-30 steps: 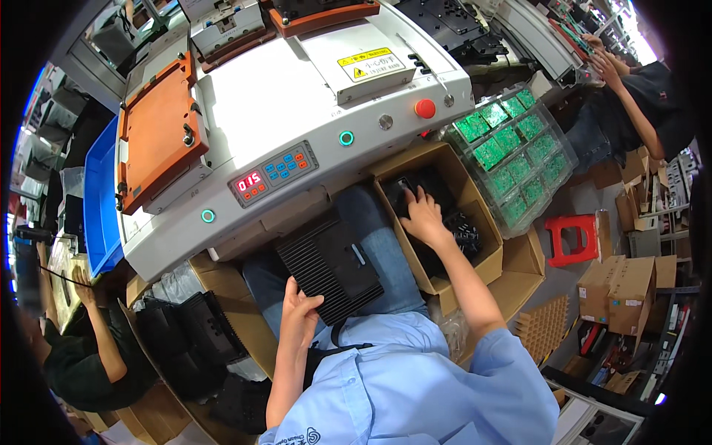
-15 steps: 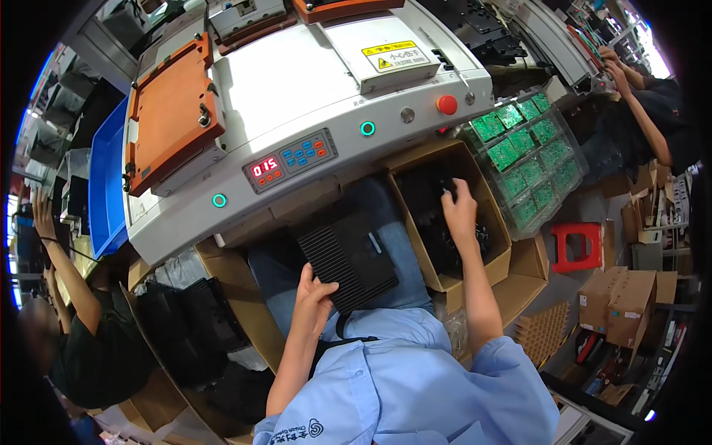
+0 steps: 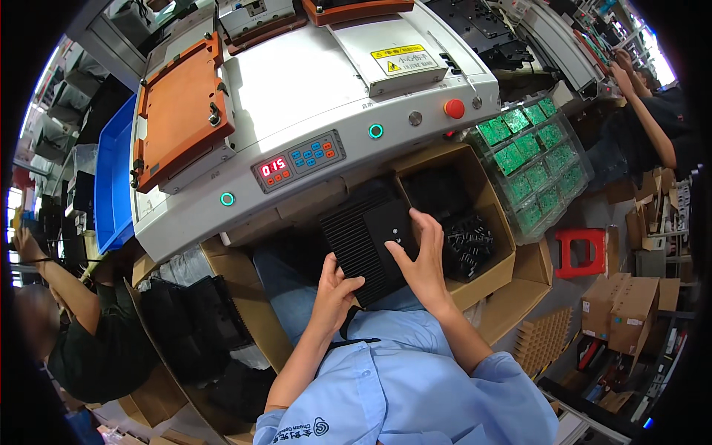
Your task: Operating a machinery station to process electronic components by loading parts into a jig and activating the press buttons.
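Your left hand (image 3: 335,291) grips the near corner of the black finned heat sink (image 3: 368,241); your right hand (image 3: 421,259) grasps its flat, smooth side. It rests on your lap, ribs running diagonally, beside the cardboard box (image 3: 495,222) below the grey machine (image 3: 311,111).

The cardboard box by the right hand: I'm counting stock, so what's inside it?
The cardboard box holds a heap of black finned parts. The right hand and the black finned block cover its near left corner.
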